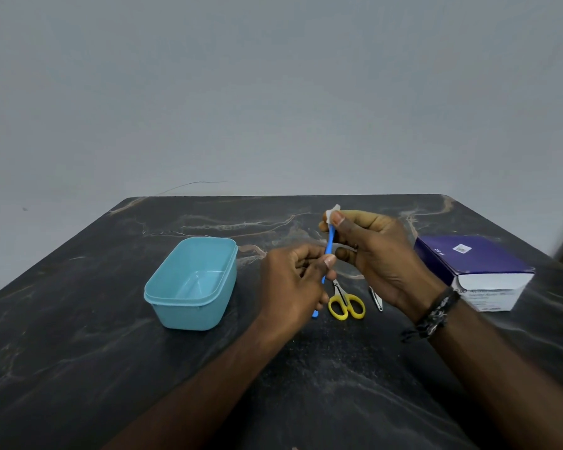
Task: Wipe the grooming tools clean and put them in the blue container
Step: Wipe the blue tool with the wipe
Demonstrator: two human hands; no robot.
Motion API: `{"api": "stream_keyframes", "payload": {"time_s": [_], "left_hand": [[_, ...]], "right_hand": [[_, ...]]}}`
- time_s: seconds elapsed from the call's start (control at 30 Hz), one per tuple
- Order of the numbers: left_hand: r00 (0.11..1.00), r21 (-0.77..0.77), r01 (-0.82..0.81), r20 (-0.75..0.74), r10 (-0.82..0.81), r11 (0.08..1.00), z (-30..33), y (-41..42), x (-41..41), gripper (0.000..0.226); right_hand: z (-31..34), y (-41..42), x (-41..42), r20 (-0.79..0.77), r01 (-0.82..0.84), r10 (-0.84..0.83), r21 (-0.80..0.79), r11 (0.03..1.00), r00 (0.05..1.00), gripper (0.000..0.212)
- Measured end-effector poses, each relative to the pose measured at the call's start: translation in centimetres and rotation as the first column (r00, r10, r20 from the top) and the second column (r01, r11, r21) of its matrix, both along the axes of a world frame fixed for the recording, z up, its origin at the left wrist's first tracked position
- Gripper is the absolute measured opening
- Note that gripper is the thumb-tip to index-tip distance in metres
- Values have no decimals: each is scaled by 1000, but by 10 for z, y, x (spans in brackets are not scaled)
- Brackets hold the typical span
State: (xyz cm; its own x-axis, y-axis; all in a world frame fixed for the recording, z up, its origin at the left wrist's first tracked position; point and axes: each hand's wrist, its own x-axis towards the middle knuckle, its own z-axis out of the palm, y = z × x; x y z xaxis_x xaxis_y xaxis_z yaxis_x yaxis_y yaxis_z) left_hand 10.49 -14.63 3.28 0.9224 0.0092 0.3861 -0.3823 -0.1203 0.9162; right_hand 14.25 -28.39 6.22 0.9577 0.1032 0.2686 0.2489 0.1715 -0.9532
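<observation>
My left hand (294,280) grips the lower part of a thin blue grooming tool (329,241), held nearly upright above the table. My right hand (371,251) pinches a small white wipe (333,213) around the tool's upper end. The open blue container (189,284) stands on the table to the left of my hands, with nothing visible inside. Small yellow-handled scissors (346,305) lie on the table below my hands. Beside them, to the right, lies a slim metal tool (376,298), partly hidden by my right hand.
A purple and white box (478,271) sits at the right side of the dark marbled table (111,352). A grey wall rises behind the table's far edge. I wear a dark bracelet (436,315) on my right wrist.
</observation>
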Motion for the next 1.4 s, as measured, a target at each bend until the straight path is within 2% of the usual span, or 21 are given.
{"api": "stream_keyframes", "payload": {"time_s": [0.2,0.27,0.4,0.47,0.53,0.6,0.7,0.77,0.97,1.2,1.4], "left_hand": [[996,44,-47,72,44,998,-2,0,2,9],[995,64,-65,78,60,996,-3,0,3,7],[993,41,-79,89,76,996,-3,-1,3,9],[985,41,-126,126,120,991,-2,0,5,12],[971,36,-174,170,166,984,-2,3,7,7],[955,29,-234,194,225,972,-1,8,10,3],[940,32,-287,201,275,958,1,12,13,5],[939,19,-291,199,282,957,2,13,12,4],[936,-10,-287,210,283,958,1,14,15,5],[925,26,-320,223,307,947,0,16,16,3],[935,46,-299,214,283,953,2,14,14,4]], "right_hand": [[0,-1,0,-57,-89,88,-23,996,995,31],[1,0,0,-54,-28,28,-5,1000,998,31],[3,-8,5,-71,138,-129,142,980,989,20],[4,-13,7,-50,177,-171,142,974,984,17],[6,-16,8,52,209,-211,32,977,976,14],[7,-16,7,273,293,-244,-154,944,930,12],[4,-15,6,628,475,-175,-349,808,758,11],[2,-15,6,727,540,-114,-386,748,677,13],[0,-20,8,766,601,44,-537,593,641,14],[8,-24,5,715,527,67,-571,629,695,15],[4,-22,5,711,552,140,-641,533,689,15]]}}
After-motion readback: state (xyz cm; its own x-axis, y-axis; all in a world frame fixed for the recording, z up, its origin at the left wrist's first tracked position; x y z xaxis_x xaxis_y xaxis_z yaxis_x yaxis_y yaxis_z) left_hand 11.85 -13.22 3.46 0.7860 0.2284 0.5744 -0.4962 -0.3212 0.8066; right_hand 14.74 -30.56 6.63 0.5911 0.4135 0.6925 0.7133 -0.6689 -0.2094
